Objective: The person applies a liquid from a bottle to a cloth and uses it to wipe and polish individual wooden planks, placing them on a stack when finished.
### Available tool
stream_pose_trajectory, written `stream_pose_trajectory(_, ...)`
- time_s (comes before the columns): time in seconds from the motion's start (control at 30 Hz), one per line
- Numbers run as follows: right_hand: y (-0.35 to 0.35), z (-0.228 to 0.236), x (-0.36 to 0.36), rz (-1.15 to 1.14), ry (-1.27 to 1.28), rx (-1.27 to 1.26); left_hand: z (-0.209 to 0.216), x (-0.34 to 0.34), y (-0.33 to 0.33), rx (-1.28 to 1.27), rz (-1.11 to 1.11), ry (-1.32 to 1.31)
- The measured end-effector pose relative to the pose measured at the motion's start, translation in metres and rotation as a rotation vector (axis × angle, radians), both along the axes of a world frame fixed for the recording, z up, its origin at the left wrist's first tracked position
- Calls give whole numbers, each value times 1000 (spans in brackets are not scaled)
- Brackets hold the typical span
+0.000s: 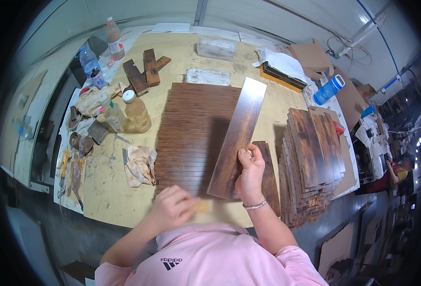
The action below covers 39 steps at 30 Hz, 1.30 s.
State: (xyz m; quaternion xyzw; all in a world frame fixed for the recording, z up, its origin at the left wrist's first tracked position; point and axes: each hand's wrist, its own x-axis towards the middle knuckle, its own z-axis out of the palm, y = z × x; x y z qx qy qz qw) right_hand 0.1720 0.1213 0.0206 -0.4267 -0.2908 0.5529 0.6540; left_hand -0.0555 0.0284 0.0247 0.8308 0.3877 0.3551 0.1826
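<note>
My right hand (251, 174) grips a dark brown, glossy wood plank (237, 138) near its lower right edge, thumb on the face. The plank is tilted up, and light gleams off its far end. My left hand (173, 208), blurred by motion, is closed on a small yellow pad (201, 206) whose kind I cannot make out. Beneath both hands lies a wide block of narrow brown strips (191, 128) set side by side. Another dark plank (270, 183) rests to the right, partly behind my right hand and forearm.
A tall stack of planks (310, 152) stands on the right. Left on the yellowish tabletop (120, 190) are a crumpled rag (141, 164), a jar of amber liquid (137, 112) and several bottles. Short wood pieces (143, 74) lie at the back. A blue bottle (329, 89) sits far right.
</note>
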Motion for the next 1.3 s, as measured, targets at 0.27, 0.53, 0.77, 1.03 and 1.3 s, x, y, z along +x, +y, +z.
stream_pose_trajectory(0.27, -3, 6, -8, 106, -79, -67, 21, 5, 14, 7, 224, -199)
stream_pose_trajectory(0.53, -35, 10, -5, 573, -236, -202, 19, -22, 80, 185, 517, -114)
stream_pose_trajectory(0.77, -46, -10, 22, 561, -320, -271, 17, -32, 75, 225, 613, -121)
stream_pose_trajectory(1.03, -51, -18, 29, 625, -420, -196, 5, -73, 81, 120, 783, -245)
stream_pose_trajectory(1.3, -50, -20, 28, 706, -600, -97, 14, -61, 67, -7, 698, -269)
